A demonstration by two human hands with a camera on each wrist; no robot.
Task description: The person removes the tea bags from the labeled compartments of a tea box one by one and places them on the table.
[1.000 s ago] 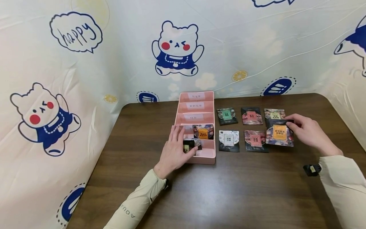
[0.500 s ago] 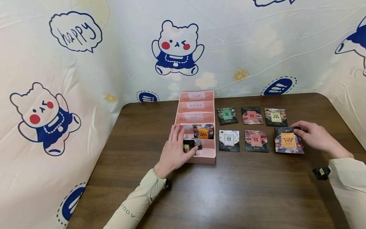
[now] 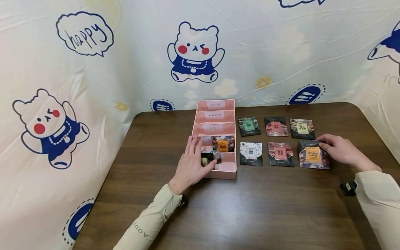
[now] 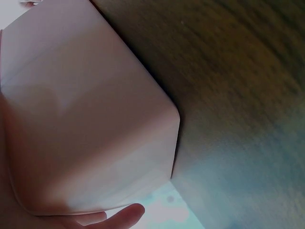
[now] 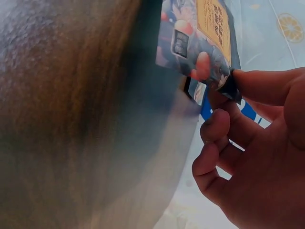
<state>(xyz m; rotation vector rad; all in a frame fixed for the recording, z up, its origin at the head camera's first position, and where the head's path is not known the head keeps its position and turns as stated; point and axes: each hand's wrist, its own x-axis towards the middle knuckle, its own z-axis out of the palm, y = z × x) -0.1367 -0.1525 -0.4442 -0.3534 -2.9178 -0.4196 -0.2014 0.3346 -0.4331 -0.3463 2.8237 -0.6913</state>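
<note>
In the head view my right hand [image 3: 339,151] pinches the top right corner of a tea sachet [image 3: 314,155] with an orange label. The right wrist view shows thumb and forefinger on the corner of that sachet [image 5: 202,36], its lower edge tilted over the table. My left hand [image 3: 189,170] rests across the near left rim of a pink divided box [image 3: 229,174], fingers extended. Partly hidden under it, a dark sachet [image 3: 204,160] lies in the box's near part. Behind that leans another orange-labelled sachet [image 3: 223,144]. The left wrist view shows mostly the box's outer wall [image 4: 90,95].
Right of the box, several sachets lie in two rows: green [image 3: 249,126], red [image 3: 276,126] and pale yellow [image 3: 302,128] behind, white [image 3: 251,153] and red [image 3: 280,153] in front. Paper labels [image 3: 214,115] mark the box's rear dividers. A printed cloth [image 3: 140,62] hangs behind the table.
The right hand has brought the orange-labelled sachet right and nearer, from overlapping the pale yellow one to the front row's right end. Most recently it shifted slightly left. The left hand stays put.
</note>
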